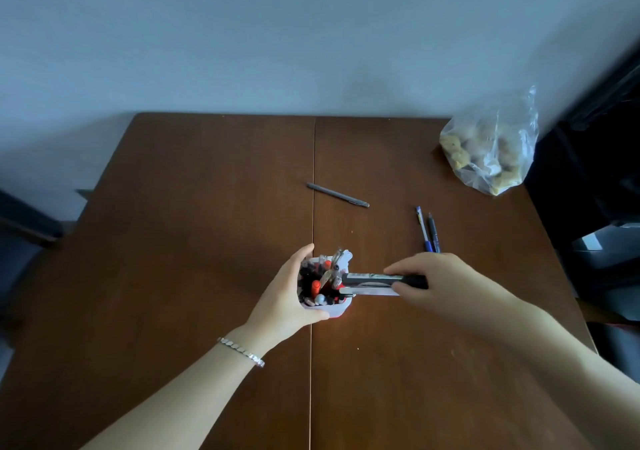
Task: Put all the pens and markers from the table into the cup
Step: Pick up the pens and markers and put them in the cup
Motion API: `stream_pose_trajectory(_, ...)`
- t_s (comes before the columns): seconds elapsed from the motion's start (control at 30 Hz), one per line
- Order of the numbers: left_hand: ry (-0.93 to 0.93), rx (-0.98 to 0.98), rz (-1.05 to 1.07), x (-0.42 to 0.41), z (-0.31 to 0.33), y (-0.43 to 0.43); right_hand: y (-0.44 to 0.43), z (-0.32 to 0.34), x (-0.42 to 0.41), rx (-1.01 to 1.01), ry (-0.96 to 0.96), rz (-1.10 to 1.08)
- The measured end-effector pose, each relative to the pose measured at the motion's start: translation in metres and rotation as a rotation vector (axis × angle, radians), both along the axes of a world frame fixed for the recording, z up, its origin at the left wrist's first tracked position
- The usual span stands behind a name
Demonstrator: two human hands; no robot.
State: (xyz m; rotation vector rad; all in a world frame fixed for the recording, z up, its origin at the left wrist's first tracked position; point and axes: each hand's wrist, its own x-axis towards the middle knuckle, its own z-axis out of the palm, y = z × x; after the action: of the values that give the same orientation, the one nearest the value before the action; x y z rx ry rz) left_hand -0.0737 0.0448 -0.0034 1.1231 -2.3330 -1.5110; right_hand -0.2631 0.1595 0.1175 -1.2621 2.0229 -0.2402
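The left hand (287,293) wraps the crowded cup (325,306) at mid-bench (207,207) while the right hand (436,283) — clamped on two markers (374,281) — holds their tips at its rim; a grey pen (337,194) and two blue pens (428,229) lie nearer the far edge.

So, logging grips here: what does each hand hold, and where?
Left hand wraps the cup's side; right hand pinches two pens at their rear ends.
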Motion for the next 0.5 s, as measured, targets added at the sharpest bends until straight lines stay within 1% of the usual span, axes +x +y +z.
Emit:
stream_pose_trajectory(0.17, -0.001, 0.015, -0.008, 0.001, -0.002, -0.001, -0.036, -0.02, 0.019, 0.098, 0.139, 0.049)
stream_pose_trajectory(0.3, 0.0, 0.009, -0.009, 0.0, -0.001, -0.001, -0.062, -0.036, 0.021, 0.076, 0.225, 0.067)
stream_pose_trajectory(0.43, 0.0, 0.008, -0.015, 0.0, 0.0, -0.002, -0.071, -0.035, 0.03, 0.092, 0.327, 0.179)
stream_pose_trajectory(0.5, -0.003, -0.001, -0.008, 0.0, -0.001, -0.002, -0.07, -0.035, 0.036, 0.032, 0.358, 0.196)
